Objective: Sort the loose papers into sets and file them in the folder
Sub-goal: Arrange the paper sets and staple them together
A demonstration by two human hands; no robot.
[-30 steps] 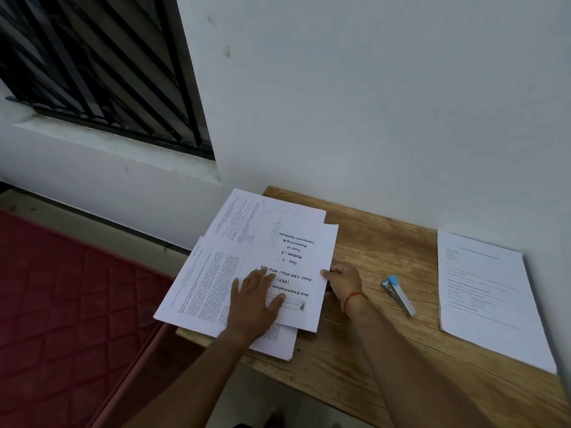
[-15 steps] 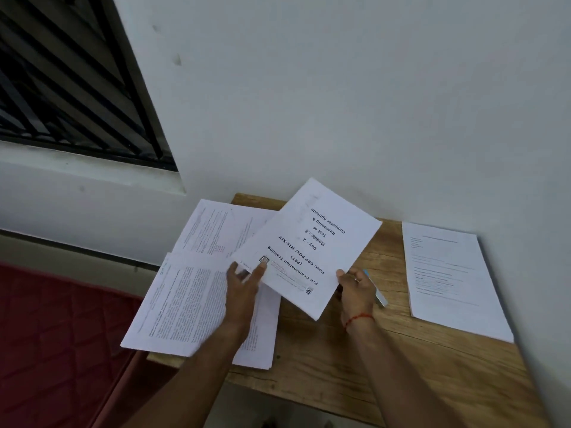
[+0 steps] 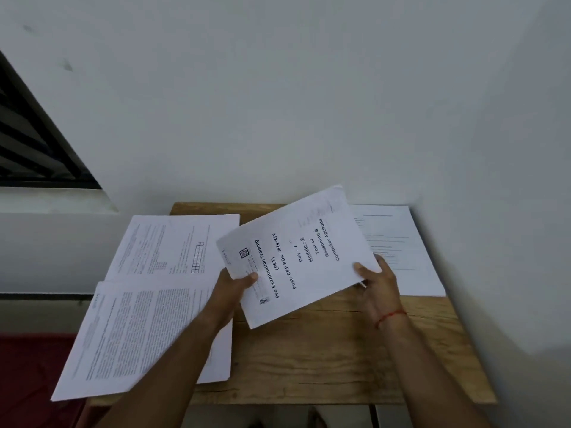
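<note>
I see the white printed packet headed "Pre Examination Training" held tilted above the middle of the pale wooden table; the left hand grips its left edge, thumb on top; the right hand, a red thread at its wrist, pinches its right edge; dense-text white sheets overlap on the table's left side, overhanging its edge; a separate white paper stack lies flat at the table's far right corner.
</note>
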